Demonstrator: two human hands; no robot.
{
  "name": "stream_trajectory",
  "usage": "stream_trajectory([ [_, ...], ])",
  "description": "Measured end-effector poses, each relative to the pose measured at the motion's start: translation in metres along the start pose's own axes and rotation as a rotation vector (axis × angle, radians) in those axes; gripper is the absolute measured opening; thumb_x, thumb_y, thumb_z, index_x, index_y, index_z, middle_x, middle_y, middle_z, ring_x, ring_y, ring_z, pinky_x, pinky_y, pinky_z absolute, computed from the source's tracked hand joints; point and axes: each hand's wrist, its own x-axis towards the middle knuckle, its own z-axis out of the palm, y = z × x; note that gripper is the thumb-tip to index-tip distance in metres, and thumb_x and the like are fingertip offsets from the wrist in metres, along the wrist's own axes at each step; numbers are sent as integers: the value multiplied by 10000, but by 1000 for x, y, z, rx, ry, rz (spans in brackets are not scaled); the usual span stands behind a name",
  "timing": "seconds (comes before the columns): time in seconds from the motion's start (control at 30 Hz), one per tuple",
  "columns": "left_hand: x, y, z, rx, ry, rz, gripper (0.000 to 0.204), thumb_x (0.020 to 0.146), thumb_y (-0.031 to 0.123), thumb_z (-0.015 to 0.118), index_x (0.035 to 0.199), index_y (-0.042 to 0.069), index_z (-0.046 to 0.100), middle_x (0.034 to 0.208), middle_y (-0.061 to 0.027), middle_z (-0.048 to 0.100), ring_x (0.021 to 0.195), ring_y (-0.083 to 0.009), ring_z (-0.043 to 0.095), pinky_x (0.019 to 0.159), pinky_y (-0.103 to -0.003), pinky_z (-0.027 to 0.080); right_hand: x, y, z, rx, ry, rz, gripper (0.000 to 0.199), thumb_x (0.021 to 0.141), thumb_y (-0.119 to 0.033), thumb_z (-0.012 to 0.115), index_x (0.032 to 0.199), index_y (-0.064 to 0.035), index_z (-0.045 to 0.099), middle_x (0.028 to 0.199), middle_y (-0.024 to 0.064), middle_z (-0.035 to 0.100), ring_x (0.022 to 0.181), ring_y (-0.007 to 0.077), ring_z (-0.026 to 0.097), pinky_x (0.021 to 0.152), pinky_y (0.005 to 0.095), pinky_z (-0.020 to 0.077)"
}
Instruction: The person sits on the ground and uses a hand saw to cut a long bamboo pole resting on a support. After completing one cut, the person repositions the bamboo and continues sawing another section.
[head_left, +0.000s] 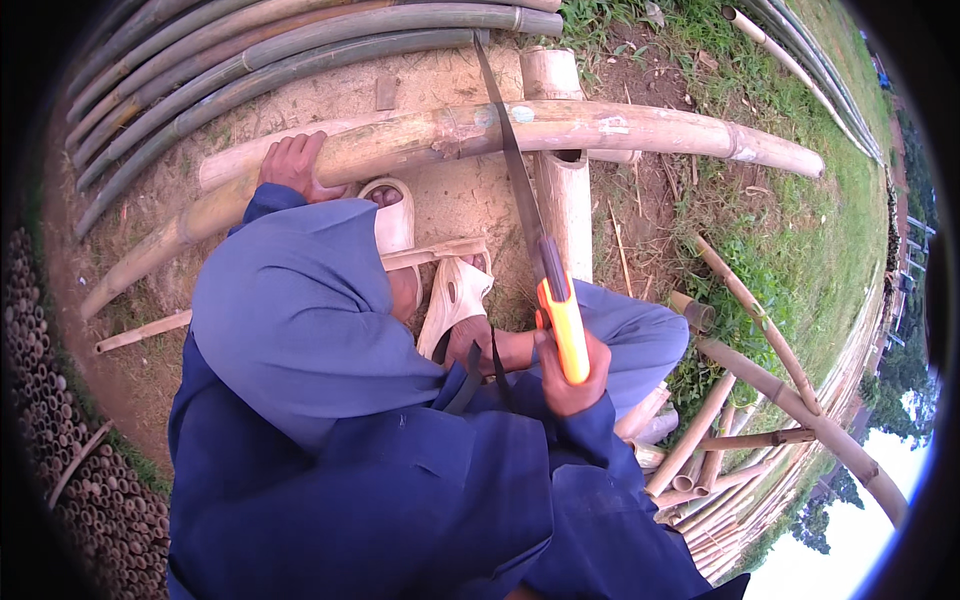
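My right hand (574, 372) is closed around the yellow-orange handle of a hand saw (512, 165). Its long dark blade points away from me and lies across a thick bamboo pole (590, 128); whether the teeth are in a cut I cannot tell. That pole runs crosswise before me, over an upright-looking bamboo support (565, 215). On the left, my left hand (293, 168) rests on the same pole, thumb apart from the fingers, pressing or gripping it. Below the pole are my feet in beige clogs (456, 297), with a flat bamboo strip (435, 252) beside them.
Several long bamboo poles (270, 65) lie side by side at the far left. A stack of cut bamboo (90, 490) shows its ends at the lower left. Cut pieces and slanting poles (760, 380) stand at the right, near grass (840, 260). Sawdust covers the ground below the pole.
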Motion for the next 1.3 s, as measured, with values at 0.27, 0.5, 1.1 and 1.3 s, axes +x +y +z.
stream_trajectory([
  [0.27, -3, -1, 1, 18, -32, -9, 897, 549, 493, 901, 1290, 91, 593, 1086, -121, 651, 1045, -322, 615, 935, -435, 492, -52, 4, -26, 95, 1, -33, 355, 887, -27, 698, 1235, 40, 673, 921, 142, 753, 848, 176, 735, 775, 287, 550],
  [0.5, -2, -6, 3, 21, 7, 41, 887, 540, 513, 895, 1268, 99, 602, 1081, -123, 656, 1032, -316, 619, 929, -432, 494, -6, 18, -1, 56, -23, -8, 170, 900, -40, 720, 1040, 50, 685, 798, 89, 677, 702, 129, 600, 669, 293, 498],
  [1.1, 2, -1, -2, -24, -59, 38, 906, 550, 462, 902, 1299, 75, 573, 1146, -139, 645, 1097, -334, 607, 961, -442, 460, 13, 53, 22, 99, 69, -85, 225, 891, -19, 698, 1101, 61, 685, 843, 95, 703, 764, 157, 657, 727, 295, 522],
  [1.3, 13, 13, -12, -28, -86, 57, 906, 548, 456, 903, 1299, 75, 570, 1146, -141, 645, 1094, -336, 608, 958, -443, 460, -2, 29, -1, 14, 41, -101, 310, 878, -20, 716, 1174, 64, 679, 908, 106, 729, 829, 139, 677, 786, 278, 527],
])
